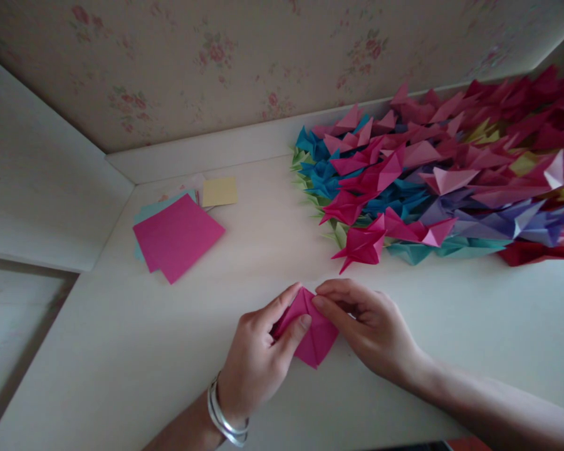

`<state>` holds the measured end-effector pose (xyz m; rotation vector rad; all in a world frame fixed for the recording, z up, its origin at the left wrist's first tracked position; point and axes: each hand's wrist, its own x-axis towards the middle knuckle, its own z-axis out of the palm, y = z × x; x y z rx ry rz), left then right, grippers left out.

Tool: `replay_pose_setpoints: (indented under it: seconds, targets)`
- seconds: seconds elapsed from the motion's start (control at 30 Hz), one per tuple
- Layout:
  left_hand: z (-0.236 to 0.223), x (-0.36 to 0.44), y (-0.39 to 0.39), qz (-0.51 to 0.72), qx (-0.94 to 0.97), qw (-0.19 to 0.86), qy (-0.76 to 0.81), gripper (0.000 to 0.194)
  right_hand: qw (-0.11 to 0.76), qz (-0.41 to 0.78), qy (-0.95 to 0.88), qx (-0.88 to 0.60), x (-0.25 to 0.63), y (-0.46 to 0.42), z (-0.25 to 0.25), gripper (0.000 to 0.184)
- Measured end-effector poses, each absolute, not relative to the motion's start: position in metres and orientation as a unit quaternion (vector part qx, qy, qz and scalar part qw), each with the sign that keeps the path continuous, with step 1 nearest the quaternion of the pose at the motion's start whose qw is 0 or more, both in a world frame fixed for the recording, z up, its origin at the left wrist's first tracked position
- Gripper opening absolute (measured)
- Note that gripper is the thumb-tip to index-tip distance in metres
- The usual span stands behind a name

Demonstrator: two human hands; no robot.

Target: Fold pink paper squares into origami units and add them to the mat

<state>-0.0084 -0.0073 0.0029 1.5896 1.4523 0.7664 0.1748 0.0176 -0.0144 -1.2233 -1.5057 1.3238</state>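
Observation:
A folded square of magenta origami paper (323, 335) is held between my two hands, one corner pointing toward me and creases running across its face. My left hand (266, 351), with silver bangles (225, 416) at the wrist, grips it from the left, thumb lying on top and the other fingers along its far left edge. At its upper right edge, my right hand (371, 326) pinches the paper between thumb and index finger. The right hand's remaining fingers curl inward. What lies under the paper is hidden.
Many folded paper cranes (366, 241) in pink, blue, purple and other colours crowd the right of the white table (244, 263). At left lie magenta paper sheets (178, 235) over light blue ones, beside a pale yellow square (220, 191). A floral wall (178, 69) rises behind.

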Motion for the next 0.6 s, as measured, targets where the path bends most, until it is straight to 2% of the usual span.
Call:
replay_pose_setpoints:
  seconds: [0.07, 0.17, 0.37, 0.5, 0.6]
  targets:
    - [0.0029, -0.0084, -0.0066, 0.283, 0.597, 0.481, 0.576, 0.049, 0.377, 0.526, -0.594, -0.478, 0.1747, 0.0174, -0.0139, 0.009]
    - [0.0026, -0.0075, -0.0065, 0.289, 0.547, 0.554, 0.557, 0.048, 0.369, 0.532, -0.6, -0.47, 0.1742, 0.0171, -0.0126, 0.009]
    - [0.0057, -0.0057, -0.005, 0.318, 0.493, 0.622, 0.519, 0.041, 0.374, 0.554, -0.586, -0.458, 0.1717, 0.018, -0.0092, 0.006]
    - [0.0081, -0.0073, -0.0027, 0.306, 0.489, 0.649, 0.496, 0.028, 0.385, 0.547, -0.576, -0.47, 0.1732, 0.0198, -0.0099, 0.007]
    - [0.0106, -0.0097, -0.0027, 0.281, 0.474, 0.682, 0.481, 0.034, 0.389, 0.547, -0.559, -0.487, 0.1766, 0.0225, -0.0121, 0.008]
